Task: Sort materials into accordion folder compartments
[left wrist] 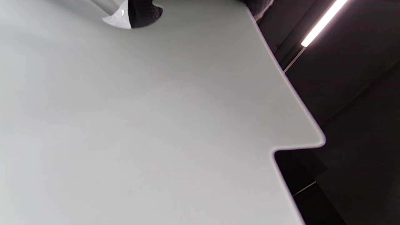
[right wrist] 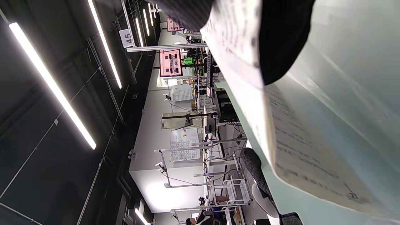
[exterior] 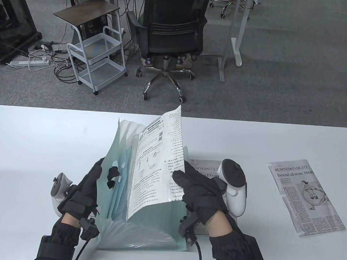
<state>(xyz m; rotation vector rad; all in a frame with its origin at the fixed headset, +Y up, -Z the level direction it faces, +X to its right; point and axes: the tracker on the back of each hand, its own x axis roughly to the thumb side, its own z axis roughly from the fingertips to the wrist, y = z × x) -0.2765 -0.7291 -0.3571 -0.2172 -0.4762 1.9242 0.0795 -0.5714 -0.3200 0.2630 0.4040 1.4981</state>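
Right hand pinches printed sheet entering accordion folder, left hand gripping its left wall; two newspaper clippings remain right.

The clipping at the table's right reads "BUSINESSINSIGHT" and "Beyond oil woes: Heal…", a second clipping behind the right hand shows "BUSINESSFOC…", and a hanging sign in the right wrist view reads "45".

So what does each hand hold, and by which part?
The right hand pinches the printed sheet by its right edge. The left hand grips the folder by its left wall.
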